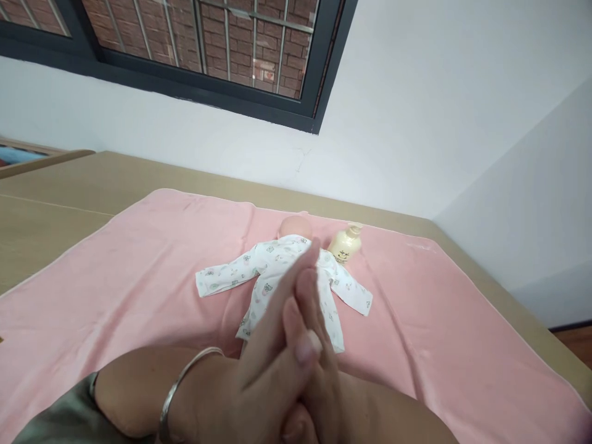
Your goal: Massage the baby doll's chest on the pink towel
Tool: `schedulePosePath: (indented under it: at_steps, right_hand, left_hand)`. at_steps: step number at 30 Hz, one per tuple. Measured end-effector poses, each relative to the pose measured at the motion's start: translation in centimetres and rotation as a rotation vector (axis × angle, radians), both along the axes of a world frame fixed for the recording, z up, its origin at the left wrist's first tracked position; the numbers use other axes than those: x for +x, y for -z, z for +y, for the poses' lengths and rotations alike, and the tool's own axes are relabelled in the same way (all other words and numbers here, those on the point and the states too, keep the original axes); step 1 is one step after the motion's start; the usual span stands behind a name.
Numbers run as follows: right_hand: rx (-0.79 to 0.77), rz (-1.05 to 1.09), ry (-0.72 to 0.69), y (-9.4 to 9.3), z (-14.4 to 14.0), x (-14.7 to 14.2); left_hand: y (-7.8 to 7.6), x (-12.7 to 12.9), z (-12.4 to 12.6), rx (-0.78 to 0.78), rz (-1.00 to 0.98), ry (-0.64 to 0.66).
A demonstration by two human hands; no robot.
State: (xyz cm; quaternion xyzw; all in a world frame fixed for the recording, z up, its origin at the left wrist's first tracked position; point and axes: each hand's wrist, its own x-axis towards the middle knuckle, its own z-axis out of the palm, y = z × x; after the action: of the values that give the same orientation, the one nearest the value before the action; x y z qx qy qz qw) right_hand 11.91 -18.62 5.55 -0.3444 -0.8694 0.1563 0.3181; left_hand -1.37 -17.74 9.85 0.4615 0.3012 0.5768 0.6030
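My left hand (266,373) and my right hand (329,376) are pressed palm to palm, fingers stretched out and pointing away from me. Nothing shows between them. Beyond and partly behind the hands lies a small white long-sleeved baby top (272,271) with a little print, its sleeves spread out to both sides. A rounded, skin-coloured head (295,227), like a doll's, shows at its neck end; the hands hide much of the body. Close to the right sleeve is a cream pump bottle (346,245) with dark lettering. A silver bangle (178,385) circles my left wrist.
A pink mat (152,259) with shallow creases covers most of the wooden surface (60,209) under these things. White walls (407,111) meet at the right. A dark-framed window (203,80) with bars is above.
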Motion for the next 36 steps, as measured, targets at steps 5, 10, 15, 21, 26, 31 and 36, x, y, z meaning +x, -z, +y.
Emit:
schedulePosePath:
  at_steps: [5, 10, 15, 21, 26, 31, 36]
  right_hand:
    - [0.073, 0.101, -0.221, -1.6, 0.3, -0.5]
    - [0.069, 0.212, -0.253, -2.9, 1.0, 1.4]
    - [-0.006, 0.125, 0.131, -1.3, 5.4, 1.8]
    - [-0.018, -0.291, 0.202, 3.4, 12.0, 1.8]
    - [-0.123, -0.325, 0.374, 3.8, 14.0, 3.6]
    - [-0.162, -0.437, 0.634, 3.5, 12.7, 2.6]
    - [-0.157, -0.395, 0.513, 3.9, 13.0, 2.8]
  left_hand:
    - [-0.8, -0.1, 2.4, 0.235, 0.011, -0.226]
    - [-1.4, -0.6, 4.7, 0.348, -0.003, -0.313]
    - [1.2, 1.0, 8.6, 0.232, 0.111, -0.412]
    - [7.8, 3.9, 13.4, 0.027, 0.380, -0.347]
    - [9.7, 4.2, 13.5, 0.126, 0.424, -0.365]
    - [10.6, 3.6, 14.5, 0.168, 0.582, -0.423]
    - [12.4, 3.4, 15.8, 0.305, 0.806, -0.528]
